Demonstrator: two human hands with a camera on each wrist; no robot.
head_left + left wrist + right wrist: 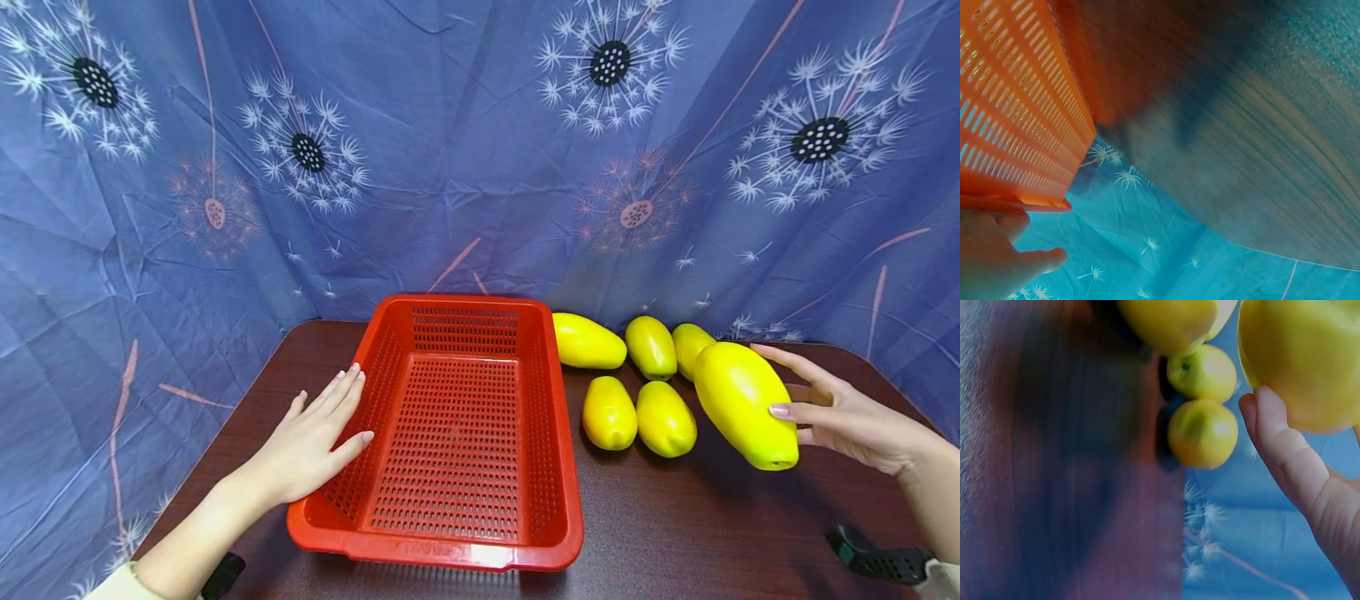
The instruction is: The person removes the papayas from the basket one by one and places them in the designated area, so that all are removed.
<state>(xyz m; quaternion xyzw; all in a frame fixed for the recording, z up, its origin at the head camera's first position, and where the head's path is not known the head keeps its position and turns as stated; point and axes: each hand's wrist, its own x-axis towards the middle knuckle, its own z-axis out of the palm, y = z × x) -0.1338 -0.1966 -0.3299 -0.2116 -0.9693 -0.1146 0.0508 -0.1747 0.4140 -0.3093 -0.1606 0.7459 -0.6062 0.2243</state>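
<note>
A red perforated plastic basket (pixel 450 554) stands empty on the dark wooden table (pixel 675 517). My left hand (pixel 330 417) lies flat with straight fingers on the basket's left rim; in the left wrist view the hand (pixel 991 256) sits under the orange-red basket wall (pixel 1016 112). My right hand (pixel 780 385) holds a large yellow fruit (pixel 738 400) above the table, right of the basket, thumb in front and fingers behind. The right wrist view shows the thumb (pixel 1285 450) against that fruit (pixel 1300 356).
Several smaller yellow fruits lie on the table between the basket and my right hand, such as one (pixel 588 342) by the basket's far corner and one (pixel 664 418) nearer me. A blue dandelion-print cloth (pixel 480 167) hangs behind and around the table.
</note>
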